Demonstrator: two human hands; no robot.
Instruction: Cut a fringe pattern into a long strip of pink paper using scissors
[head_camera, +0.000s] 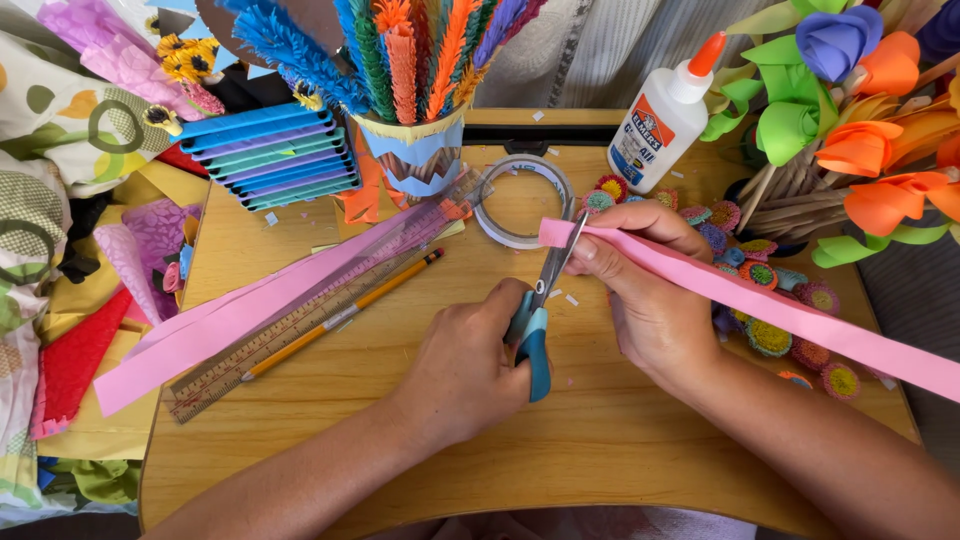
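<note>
At the centre of the frame the left hand (465, 365) has its fingers closed through the blue handles of a pair of scissors (540, 315), with the blades pointing up and away so that they meet the short end of a pink paper strip (760, 300). The right hand (645, 290) pinches that strip close to its end, thumb below and fingers curled over the top, which keeps the paper taut and level just where the blades bite; the rest of the strip trails off to the lower right edge of the frame, clear of the worktop (560, 450). Holding it so near the cut seems meant to stop the thin paper from folding between the blades. To the left lie several more pink strips (230, 325) in a loose bundle, with a clear ruler (320, 305) and a yellow pencil (345, 315) laid along them, likely left where they served for marking straight lines. A roll of clear tape (522, 200) sits just above the scissors, and a white glue bottle (665, 115) stands at upper right, both within easy reach. Small rolled paper discs (765, 335) are gathered at the right, behind the right hand, and a cup of fringed paper stems (415, 90) stands at top centre, out of the cutting space.
</note>
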